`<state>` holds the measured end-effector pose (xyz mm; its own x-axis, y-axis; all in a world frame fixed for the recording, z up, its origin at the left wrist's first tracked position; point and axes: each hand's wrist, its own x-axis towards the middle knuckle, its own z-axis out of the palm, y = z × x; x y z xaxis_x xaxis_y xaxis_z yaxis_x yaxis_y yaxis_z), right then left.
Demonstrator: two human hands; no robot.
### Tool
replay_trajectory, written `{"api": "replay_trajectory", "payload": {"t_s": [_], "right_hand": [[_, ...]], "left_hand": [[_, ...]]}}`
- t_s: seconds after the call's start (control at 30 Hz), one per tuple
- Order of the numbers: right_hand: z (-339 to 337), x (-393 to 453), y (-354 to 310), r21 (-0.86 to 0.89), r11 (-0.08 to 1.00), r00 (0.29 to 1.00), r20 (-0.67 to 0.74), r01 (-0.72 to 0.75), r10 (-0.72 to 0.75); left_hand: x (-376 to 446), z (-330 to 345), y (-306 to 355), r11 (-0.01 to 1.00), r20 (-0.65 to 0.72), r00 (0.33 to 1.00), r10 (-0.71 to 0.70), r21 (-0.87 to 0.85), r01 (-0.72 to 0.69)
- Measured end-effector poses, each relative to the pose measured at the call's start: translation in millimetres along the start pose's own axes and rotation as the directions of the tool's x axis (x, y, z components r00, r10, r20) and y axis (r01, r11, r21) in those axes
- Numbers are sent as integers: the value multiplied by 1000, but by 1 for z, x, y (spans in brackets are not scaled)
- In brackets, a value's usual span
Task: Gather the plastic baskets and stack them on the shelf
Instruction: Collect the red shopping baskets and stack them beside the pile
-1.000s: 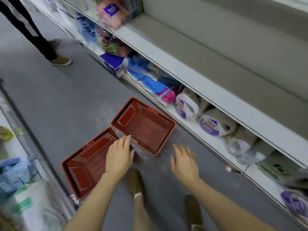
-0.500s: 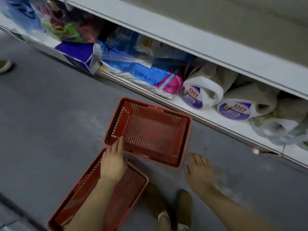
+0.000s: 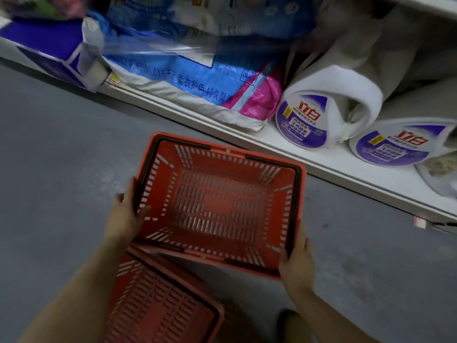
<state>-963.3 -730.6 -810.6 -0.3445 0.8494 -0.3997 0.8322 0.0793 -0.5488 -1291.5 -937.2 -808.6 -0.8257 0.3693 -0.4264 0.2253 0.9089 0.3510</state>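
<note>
An empty red plastic basket with black handles folded along its rim fills the middle of the view, over the grey floor. My left hand grips its left rim with the thumb inside. My right hand grips its near right corner. Its near edge overlaps a second red basket that lies on the floor below, partly hidden by my left forearm. The low white shelf runs diagonally just behind the held basket.
The low shelf holds a blue box, blue and pink detergent bags and white purple-labelled jugs on their sides. My shoe shows at the bottom. Grey floor spreads left and right.
The view has dropped closer to the floor. Both hands have moved from open above the baskets to gripping the far basket's two sides, and it now overlaps the near one.
</note>
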Motion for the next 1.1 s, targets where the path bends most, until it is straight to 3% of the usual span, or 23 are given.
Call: {"api": "replay_trajectory", "payload": {"t_s": [0.1, 0.33, 0.53, 0.8, 0.93, 1.1], "right_hand": [[-15, 5, 2, 53, 999, 998, -63, -4, 8], [-99, -24, -22, 86, 996, 989, -144, 30, -18], [-210, -73, -47, 111, 989, 972, -227, 93, -66], [-344, -147, -38, 149, 988, 923, -384, 33, 27], [-423, -193, -34, 224, 975, 880, -462, -9, 114], [-522, -266, -26, 217, 975, 755, -633, -38, 170]], "left_hand": [[-2, -9, 8, 995, -150, 985, 88, 63, -80], [-60, -55, 54, 990, -232, 966, 118, -50, -133], [-158, -128, 103, 973, -122, 988, 99, -196, -122], [-275, -194, 185, 939, -101, 986, 135, -305, -160], [-316, -230, 246, 874, -73, 945, 320, -361, -324], [-354, -263, 319, 790, -18, 845, 535, -344, -507]]}}
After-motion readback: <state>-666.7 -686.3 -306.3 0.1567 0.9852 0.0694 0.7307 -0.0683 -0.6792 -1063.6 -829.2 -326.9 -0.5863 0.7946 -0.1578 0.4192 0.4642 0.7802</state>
